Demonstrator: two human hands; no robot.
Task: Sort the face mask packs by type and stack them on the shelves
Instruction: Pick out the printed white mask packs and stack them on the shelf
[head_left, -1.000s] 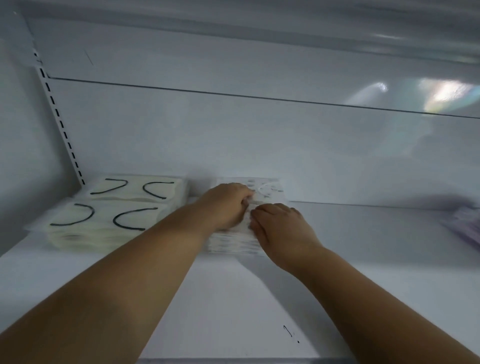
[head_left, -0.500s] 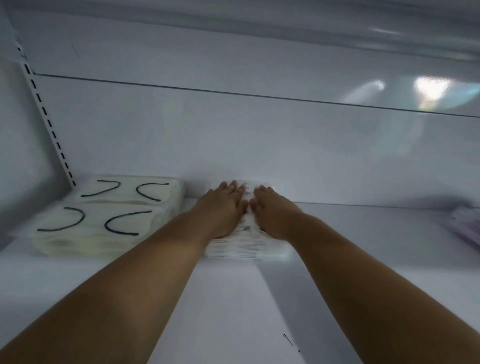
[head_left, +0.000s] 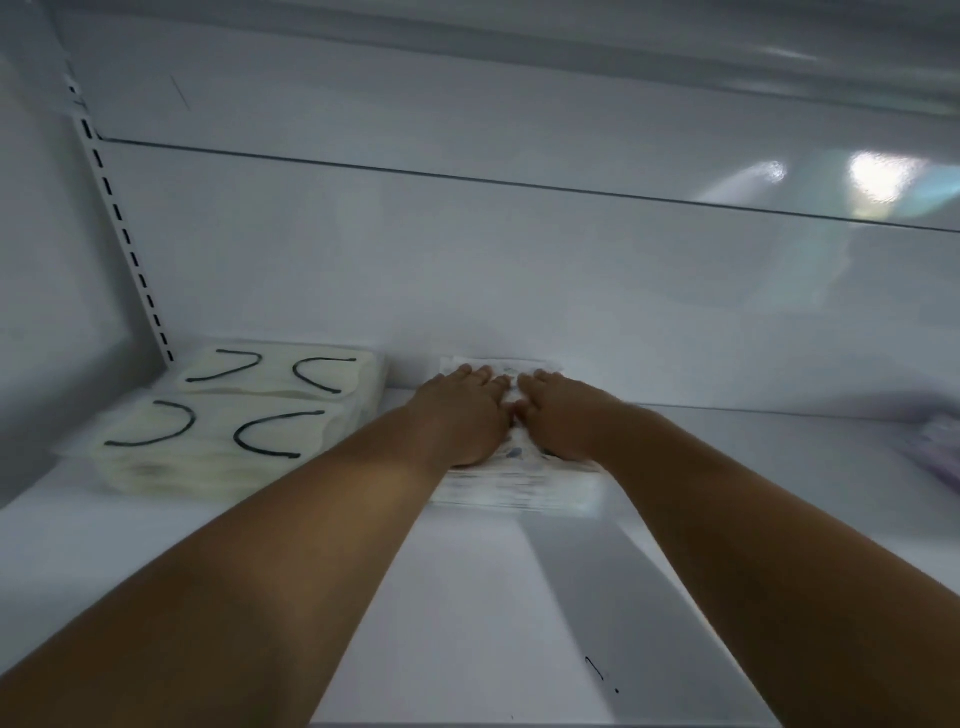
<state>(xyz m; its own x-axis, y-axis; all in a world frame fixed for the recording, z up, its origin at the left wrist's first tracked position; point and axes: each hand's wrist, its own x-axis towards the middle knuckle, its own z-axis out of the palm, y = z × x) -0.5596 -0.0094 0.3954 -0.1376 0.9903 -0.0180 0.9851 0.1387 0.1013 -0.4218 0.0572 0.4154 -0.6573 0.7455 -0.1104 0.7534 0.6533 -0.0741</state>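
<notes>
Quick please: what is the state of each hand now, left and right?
Left hand: open, fingers straight, pressing flat on the white mask stack.
Right hand: open, fingers straight, pressing flat on the same stack.

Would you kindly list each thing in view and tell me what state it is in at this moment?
Left hand: flat, fingers straight, pressing on the printed pack stack.
Right hand: flat, fingers straight, pressing on the same stack.
Printed pack stack: lying flat on the shelf, under both hands.
Cream mask packs: two stacks, lying flat, untouched, left of the printed stack.
Purple packs: at the right edge, blurred.
Shelf: bearing all stacks.
</notes>
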